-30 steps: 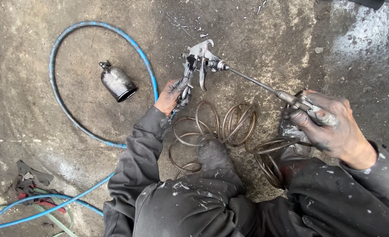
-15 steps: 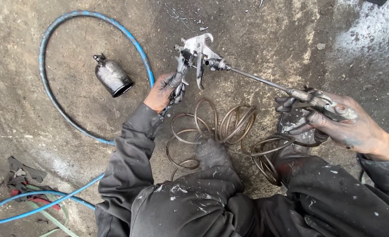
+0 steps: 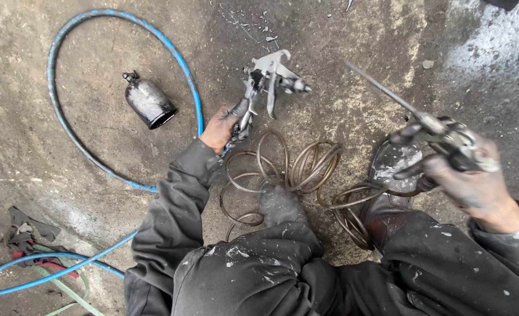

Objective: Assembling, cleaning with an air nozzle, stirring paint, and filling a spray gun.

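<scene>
My left hand (image 3: 225, 126) grips the handle of a grey metal spray gun (image 3: 268, 79), which is held upright above the concrete floor. Over at the right, my right hand (image 3: 464, 175) is closed on a blow gun (image 3: 441, 131) whose long thin nozzle points up and to the left, its tip clear of the spray gun. Both hands are smeared dark. A coiled brown hose (image 3: 306, 167) lies on the floor between my hands, in front of my knees.
A dark metal cup (image 3: 148, 102) lies on its side at the left, inside a loop of blue hose (image 3: 66, 129). Rags and green and red lines (image 3: 31, 246) sit at the lower left. White paint stains the floor at the upper right.
The blow gun's nozzle tip touched the spray gun earlier; my right hand has pulled it away to the right and the two tools are now apart.
</scene>
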